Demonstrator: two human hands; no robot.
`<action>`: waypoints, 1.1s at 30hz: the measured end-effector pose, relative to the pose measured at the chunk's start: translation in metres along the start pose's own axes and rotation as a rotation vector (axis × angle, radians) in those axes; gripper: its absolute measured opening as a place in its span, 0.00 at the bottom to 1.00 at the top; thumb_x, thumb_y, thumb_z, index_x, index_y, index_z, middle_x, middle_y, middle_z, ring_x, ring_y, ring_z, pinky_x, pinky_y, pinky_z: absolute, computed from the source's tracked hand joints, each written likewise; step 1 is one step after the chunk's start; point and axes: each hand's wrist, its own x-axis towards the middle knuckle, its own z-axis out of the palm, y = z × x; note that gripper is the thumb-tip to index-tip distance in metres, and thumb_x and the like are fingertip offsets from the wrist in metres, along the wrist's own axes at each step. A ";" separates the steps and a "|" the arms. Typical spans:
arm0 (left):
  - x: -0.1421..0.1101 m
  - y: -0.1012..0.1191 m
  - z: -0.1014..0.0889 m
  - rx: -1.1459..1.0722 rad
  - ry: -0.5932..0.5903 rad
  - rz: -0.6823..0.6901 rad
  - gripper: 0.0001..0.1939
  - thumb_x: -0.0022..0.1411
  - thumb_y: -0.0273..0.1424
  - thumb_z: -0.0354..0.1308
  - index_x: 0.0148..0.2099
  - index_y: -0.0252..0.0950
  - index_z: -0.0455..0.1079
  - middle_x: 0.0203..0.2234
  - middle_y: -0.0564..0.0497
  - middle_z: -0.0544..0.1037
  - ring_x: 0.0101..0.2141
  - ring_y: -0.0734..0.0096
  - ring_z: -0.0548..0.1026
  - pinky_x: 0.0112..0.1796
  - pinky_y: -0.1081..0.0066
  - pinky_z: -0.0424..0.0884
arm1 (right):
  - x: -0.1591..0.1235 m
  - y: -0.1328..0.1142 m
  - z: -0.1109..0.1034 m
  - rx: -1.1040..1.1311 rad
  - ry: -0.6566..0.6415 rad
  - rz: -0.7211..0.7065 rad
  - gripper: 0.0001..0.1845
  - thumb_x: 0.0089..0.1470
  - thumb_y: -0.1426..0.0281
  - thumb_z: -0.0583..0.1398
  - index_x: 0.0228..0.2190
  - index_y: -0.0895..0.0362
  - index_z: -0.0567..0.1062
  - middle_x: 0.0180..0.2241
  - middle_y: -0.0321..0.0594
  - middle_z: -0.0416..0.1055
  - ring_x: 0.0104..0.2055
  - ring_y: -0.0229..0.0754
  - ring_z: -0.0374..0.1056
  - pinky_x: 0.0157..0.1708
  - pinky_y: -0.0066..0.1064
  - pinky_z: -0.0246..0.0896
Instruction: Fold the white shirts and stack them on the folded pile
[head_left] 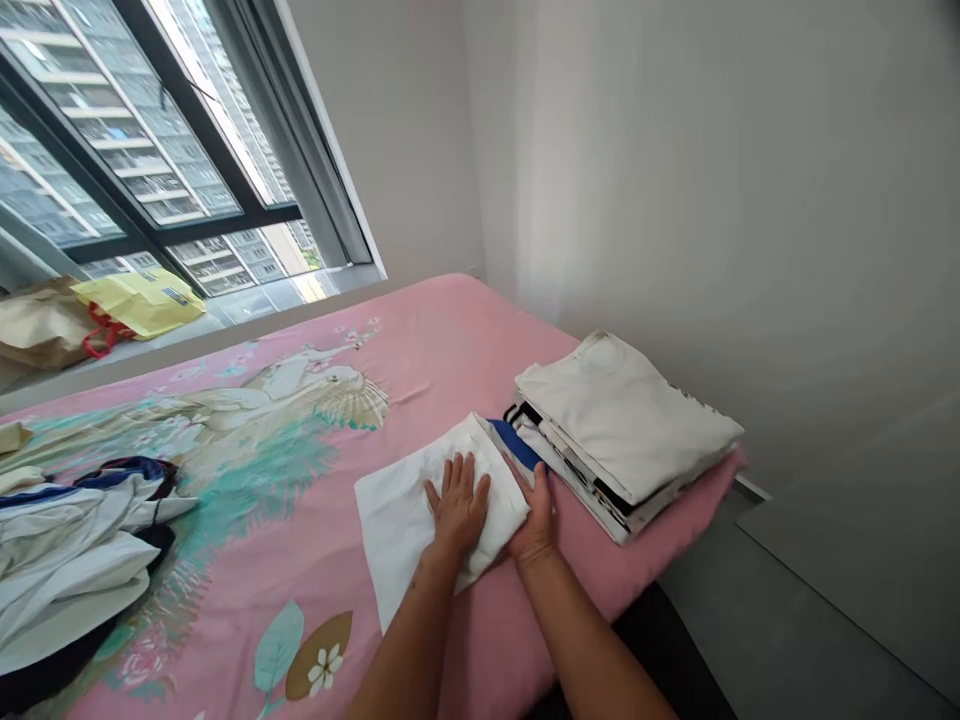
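Note:
A white folded garment (420, 490) lies on the pink bed, with a blue part (519, 442) showing at its far right. My left hand (459, 508) rests flat on top of it, fingers spread. At the garment's right edge is my right hand (536, 520), its fingers around the folded side and partly hidden by the cloth. Just to the right, close to my right hand, stands a stack of folded clothes (630, 420) with a white shirt uppermost. Darker and patterned layers show along the stack's side.
Loose, rumpled clothes (75, 550) lie at the left on the patterned pink bedsheet (442, 330). A yellow bag (142, 300) and a brown bag (45, 325) sit by the window. The bed's right edge drops to a grey floor (787, 610) beside the wall.

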 end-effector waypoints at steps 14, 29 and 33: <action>0.003 0.021 0.003 0.139 0.010 -0.046 0.39 0.61 0.55 0.35 0.68 0.39 0.43 0.67 0.46 0.43 0.65 0.54 0.38 0.58 0.38 0.27 | -0.120 -0.006 -0.088 0.539 0.240 0.503 0.21 0.50 0.56 0.61 0.43 0.55 0.72 0.45 0.45 0.72 0.46 0.44 0.70 0.44 0.36 0.69; -0.116 -0.005 -0.008 0.282 0.200 0.061 0.33 0.61 0.45 0.49 0.65 0.36 0.54 0.65 0.40 0.50 0.65 0.52 0.44 0.58 0.39 0.29 | -0.043 -0.024 -0.059 -0.593 -0.098 0.414 0.23 0.54 0.52 0.54 0.20 0.57 0.70 0.17 0.39 0.70 0.19 0.36 0.65 0.22 0.25 0.54; -0.129 -0.013 -0.007 0.276 0.165 0.064 0.33 0.60 0.41 0.50 0.65 0.37 0.52 0.65 0.42 0.50 0.65 0.54 0.44 0.59 0.41 0.32 | -0.041 -0.020 -0.058 -0.532 -0.041 0.404 0.18 0.55 0.57 0.54 0.24 0.57 0.72 0.18 0.36 0.69 0.19 0.35 0.65 0.22 0.25 0.54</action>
